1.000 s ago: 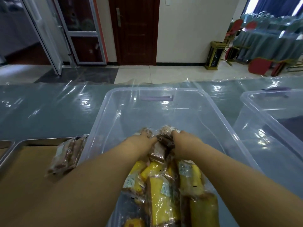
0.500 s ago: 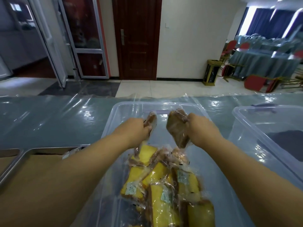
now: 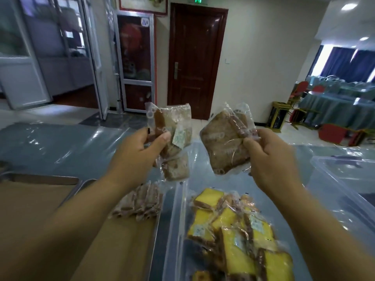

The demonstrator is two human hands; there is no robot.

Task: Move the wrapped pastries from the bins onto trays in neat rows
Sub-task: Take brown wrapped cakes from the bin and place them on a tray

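My left hand (image 3: 138, 155) grips a bundle of brown wrapped pastries (image 3: 172, 138), raised above the bin's far end. My right hand (image 3: 269, 159) holds another bundle of brown wrapped pastries (image 3: 223, 147) at the same height. Below them the clear plastic bin (image 3: 174, 230) holds several yellow wrapped pastries (image 3: 235, 230) heaped at its near end. To the bin's left lies a metal tray (image 3: 154, 230) lined with brown paper, with a short row of brown wrapped pastries (image 3: 140, 201) at its far right corner.
A second clear bin (image 3: 345, 179) stands at the right. Another paper-lined tray (image 3: 36, 191) lies at the far left. The table is covered in shiny plastic film over grey-blue cloth (image 3: 60, 147). Doors, chairs and draped tables stand beyond.
Both hands dug into the bin, closed on brown wrapped pastries and lifted them up and apart. The view has tilted upward, and the tray's row of pastries shows again.
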